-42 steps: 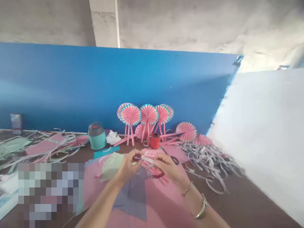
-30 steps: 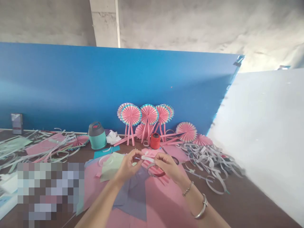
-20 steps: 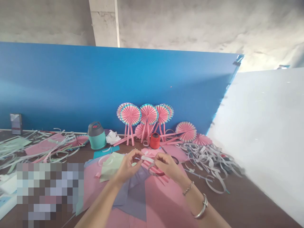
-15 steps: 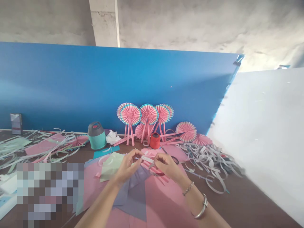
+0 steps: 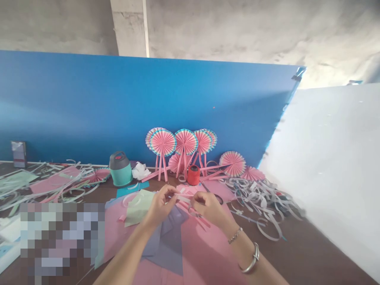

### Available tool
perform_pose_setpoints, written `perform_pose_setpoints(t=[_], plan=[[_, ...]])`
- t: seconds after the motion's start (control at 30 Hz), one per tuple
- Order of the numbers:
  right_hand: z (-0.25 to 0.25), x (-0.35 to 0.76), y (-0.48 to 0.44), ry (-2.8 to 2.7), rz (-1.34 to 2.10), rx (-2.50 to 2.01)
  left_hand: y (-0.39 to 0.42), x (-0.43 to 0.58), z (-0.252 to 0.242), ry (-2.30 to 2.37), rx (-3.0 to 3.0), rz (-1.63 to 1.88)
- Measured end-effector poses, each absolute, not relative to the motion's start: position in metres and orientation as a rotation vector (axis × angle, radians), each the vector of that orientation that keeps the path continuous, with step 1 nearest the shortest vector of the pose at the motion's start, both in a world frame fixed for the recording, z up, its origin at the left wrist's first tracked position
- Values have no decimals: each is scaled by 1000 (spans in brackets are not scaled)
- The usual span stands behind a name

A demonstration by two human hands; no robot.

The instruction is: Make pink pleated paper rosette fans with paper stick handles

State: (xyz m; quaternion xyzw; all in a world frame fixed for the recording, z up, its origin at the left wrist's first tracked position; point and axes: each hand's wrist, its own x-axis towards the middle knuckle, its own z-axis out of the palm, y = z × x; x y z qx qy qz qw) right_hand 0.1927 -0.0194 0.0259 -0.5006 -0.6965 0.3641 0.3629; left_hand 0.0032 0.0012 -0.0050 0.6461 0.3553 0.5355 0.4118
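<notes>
Between my left hand and my right hand a narrow whitish strip is stretched, pinched at each end by thumb and fingers. A curled length of it hangs in a loop below my right fingertips. Narrow folded pink paper strips lie under both hands, on top of a large pink paper sheet. To the left are grey-purple sheets and a pale green sheet. Just beyond my right hand, the dark handle of a pair of scissors shows.
Pink pleated paper fans lean against the blue partition. Before them stand a red container and a teal pot with a dark lid. Curled white strips are heaped at right; more scraps lie left.
The right fingers have shifted slightly left along the strip, and its hanging loop has changed shape. My left hand stays nearly still.
</notes>
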Motion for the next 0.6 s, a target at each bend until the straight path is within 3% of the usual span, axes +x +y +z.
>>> perform_pose_setpoints(t=[0.13, 0.6], plan=[[29, 192, -20, -1816, 747, -1405, -1, 4, -5, 921, 1649, 1363], [26, 190, -19, -1755, 687, -1517, -8, 4, 1, 949, 1778, 1365]])
